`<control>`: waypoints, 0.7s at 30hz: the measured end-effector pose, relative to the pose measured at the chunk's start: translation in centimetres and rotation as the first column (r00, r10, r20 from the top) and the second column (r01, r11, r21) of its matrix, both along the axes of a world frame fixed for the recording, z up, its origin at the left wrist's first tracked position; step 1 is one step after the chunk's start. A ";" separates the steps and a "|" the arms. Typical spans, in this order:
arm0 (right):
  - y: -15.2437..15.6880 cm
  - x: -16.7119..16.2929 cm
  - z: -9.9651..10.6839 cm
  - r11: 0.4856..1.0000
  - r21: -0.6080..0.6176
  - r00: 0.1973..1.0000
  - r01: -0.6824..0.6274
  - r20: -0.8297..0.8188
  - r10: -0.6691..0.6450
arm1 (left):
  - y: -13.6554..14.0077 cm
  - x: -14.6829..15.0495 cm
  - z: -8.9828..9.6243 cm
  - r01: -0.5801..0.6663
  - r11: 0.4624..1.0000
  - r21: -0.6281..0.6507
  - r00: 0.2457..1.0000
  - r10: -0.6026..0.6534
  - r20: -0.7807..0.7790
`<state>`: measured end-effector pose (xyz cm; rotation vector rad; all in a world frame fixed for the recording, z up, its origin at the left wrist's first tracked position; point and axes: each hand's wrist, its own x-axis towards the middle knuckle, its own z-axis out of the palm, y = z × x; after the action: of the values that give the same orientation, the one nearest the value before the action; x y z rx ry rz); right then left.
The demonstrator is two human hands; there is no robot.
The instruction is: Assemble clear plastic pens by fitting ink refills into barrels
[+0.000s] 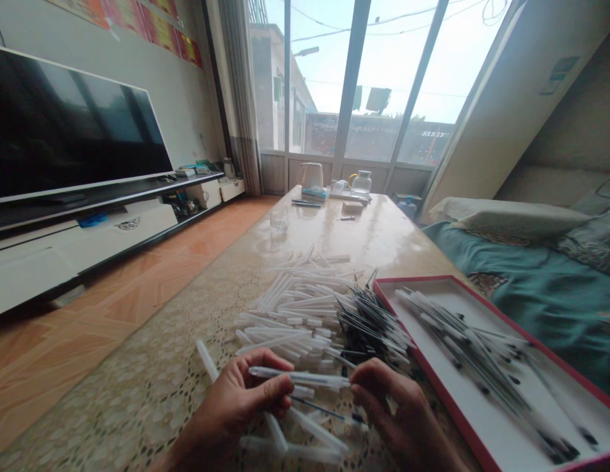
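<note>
In the head view, my left hand point(236, 400) pinches a translucent white pen barrel point(315, 378) between thumb and fingers, level above the table. At the barrel's right end, my right hand point(398, 406) has its thumb and fingertips closed on the tip. Below the barrel a thin dark pen refill point(319, 408) lies slanted, partly hidden by my left fingers. Loose white barrels point(309, 432) lie beneath my hands. Just beyond is a heap of white pen barrels point(295, 314), with a bunch of black-ended refills point(366, 321) on its right side.
A shallow red-edged box point(447, 406) on the right holds several pens point(482, 367). Farther along the patterned table point(152, 367) stand a drinking glass point(279, 221), a glass pitcher point(361, 183) and a clear jug point(311, 176). A bed or sofa with green cover point(541, 282) adjoins the right side.
</note>
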<state>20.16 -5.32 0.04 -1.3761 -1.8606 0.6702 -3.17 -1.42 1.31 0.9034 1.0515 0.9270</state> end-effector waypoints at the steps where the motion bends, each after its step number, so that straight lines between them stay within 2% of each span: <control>1: 0.1 0.4 0.1 0.999 0.006 0.999 0.032 0.000 -0.032 | 0.2 -0.3 0.0 -0.026 0.999 0.020 1.000 0.027 -0.015; 6: 0.9 3.4 1.0 0.957 0.071 0.958 0.281 -0.079 -0.276 | 1.6 -2.2 0.2 -0.116 0.976 0.187 0.980 0.143 -0.138; 9: 1.5 5.2 1.3 0.918 0.097 0.922 0.385 -0.094 -0.377 | 2.1 -2.8 0.2 -0.102 0.966 0.238 0.956 0.162 -0.245; 12: 2.0 5.7 1.1 0.889 0.106 0.895 0.445 -0.077 -0.439 | 1.9 -2.8 -0.1 -0.022 0.937 0.349 0.906 0.166 -0.389; 14: 2.2 5.6 0.7 0.894 0.093 0.898 0.439 -0.087 -0.432 | 1.7 -2.6 -0.5 0.052 0.879 0.474 0.843 0.216 -0.492; 17: 2.5 5.5 0.2 0.885 0.097 0.891 0.454 -0.051 -0.452 | 1.6 -2.6 -1.1 0.146 0.755 0.639 0.743 0.342 -0.575; 19: 2.7 6.3 0.2 0.850 0.163 0.856 0.501 0.052 -0.515 | 1.6 -2.7 -1.4 0.200 0.692 0.693 0.698 0.396 -0.597; 21: 2.9 8.0 0.2 0.800 0.298 0.785 0.521 0.202 -0.586 | 1.7 -2.8 -1.5 0.231 0.662 0.713 0.672 0.421 -0.609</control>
<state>28.15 -2.37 0.20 -1.8212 -1.5392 -0.0526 -5.93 0.28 -0.20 2.0950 1.4371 1.1472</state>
